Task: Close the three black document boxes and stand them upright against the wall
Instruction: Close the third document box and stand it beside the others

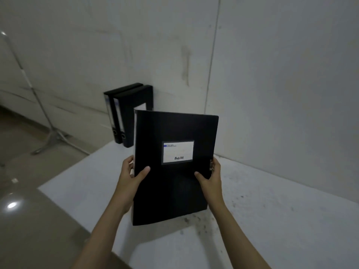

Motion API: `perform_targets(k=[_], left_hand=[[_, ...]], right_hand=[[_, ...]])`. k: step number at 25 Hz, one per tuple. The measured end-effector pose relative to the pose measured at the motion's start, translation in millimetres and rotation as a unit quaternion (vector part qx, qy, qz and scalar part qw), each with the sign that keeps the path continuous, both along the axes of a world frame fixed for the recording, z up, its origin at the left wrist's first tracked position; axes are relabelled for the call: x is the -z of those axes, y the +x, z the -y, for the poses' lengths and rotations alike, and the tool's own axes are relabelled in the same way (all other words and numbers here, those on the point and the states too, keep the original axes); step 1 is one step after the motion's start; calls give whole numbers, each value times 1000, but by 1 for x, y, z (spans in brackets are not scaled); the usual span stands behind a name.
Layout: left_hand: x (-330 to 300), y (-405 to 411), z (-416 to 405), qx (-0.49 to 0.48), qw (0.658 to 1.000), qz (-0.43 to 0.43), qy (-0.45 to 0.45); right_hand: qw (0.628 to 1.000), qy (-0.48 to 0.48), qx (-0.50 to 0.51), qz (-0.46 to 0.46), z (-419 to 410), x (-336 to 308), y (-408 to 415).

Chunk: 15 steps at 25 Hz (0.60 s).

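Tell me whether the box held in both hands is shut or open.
Shut, apparently: the held box shows its cover flat over the body, clasp edge by the right hand; whether the clasp is latched cannot be told.

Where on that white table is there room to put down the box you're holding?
Bare table lies right of the held box, along the wall. The far left corner is crowded by two standing boxes.

The held document box (171, 171) has a smooth black plastic cover of matt to faintly satin finish, bearing a white paper label (178, 152) under a clear glossy sleeve. The white tabletop (272, 220) is matt and speckled with dark scuffs, and the wall (272, 74) is matt, stained plaster. The tan floor (29, 220) is polished and glossy; the stand (44, 113) appears to be bare metal.
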<state>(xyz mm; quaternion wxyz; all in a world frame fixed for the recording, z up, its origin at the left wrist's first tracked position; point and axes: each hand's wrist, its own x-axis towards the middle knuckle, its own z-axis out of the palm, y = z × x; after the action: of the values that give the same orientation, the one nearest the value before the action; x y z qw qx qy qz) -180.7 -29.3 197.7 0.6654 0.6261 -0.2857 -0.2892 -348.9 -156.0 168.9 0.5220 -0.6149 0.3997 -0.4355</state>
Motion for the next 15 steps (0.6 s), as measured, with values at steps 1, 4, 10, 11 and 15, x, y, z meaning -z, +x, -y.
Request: perform_targets(k=[1,4,10,11,15], left_hand=[[-2,13,-4,-1,1000,12,-3],[-2,54,-9,-34,999,38,-16],[-9,111,39,-74,993,52,-69],[-8,119,49,-83,992,66,-68],[-2,148,85,-83,988,116,-55]], right_hand=[[1000,2,-6,-2,-1,0,15],[999,9,-38,-20,1,-6,66],[986,-116,-97,-68,33,-50,155],[980,-148,-114,-65,36,-62,168],[957,-219,-188,-41,38,-105,222]])
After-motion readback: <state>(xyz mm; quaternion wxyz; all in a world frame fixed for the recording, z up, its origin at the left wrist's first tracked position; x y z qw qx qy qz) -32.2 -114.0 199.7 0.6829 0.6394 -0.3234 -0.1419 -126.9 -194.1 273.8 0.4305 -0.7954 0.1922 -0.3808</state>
